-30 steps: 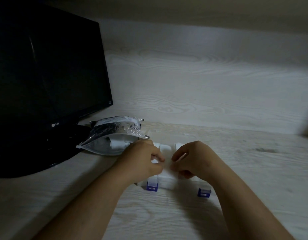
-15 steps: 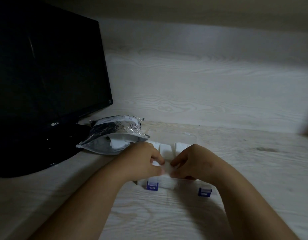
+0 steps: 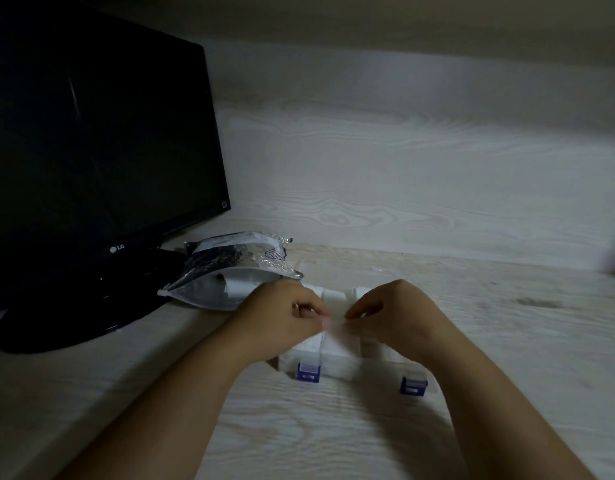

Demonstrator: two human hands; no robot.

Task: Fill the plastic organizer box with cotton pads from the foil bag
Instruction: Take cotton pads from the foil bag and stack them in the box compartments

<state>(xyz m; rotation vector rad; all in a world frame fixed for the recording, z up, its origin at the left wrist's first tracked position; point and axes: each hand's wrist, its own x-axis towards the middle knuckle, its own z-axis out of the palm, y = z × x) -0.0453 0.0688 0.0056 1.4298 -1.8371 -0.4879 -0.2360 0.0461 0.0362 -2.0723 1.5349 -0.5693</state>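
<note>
Cotton pad [image 3: 336, 326] | pinched between left hand [image 3: 286, 318] and right hand [image 3: 399, 317] | above organizer box [image 3: 347, 370]

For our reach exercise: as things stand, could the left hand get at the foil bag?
Probably yes: the foil bag lies just beside the left hand with nothing between, though that hand is pinching a cotton pad.

Monitor [image 3: 91, 150] and foil bag [image 3: 230, 271] crowd left of the box [image 3: 337, 362]; desk [image 3: 507, 323] rightward lies open.
</note>
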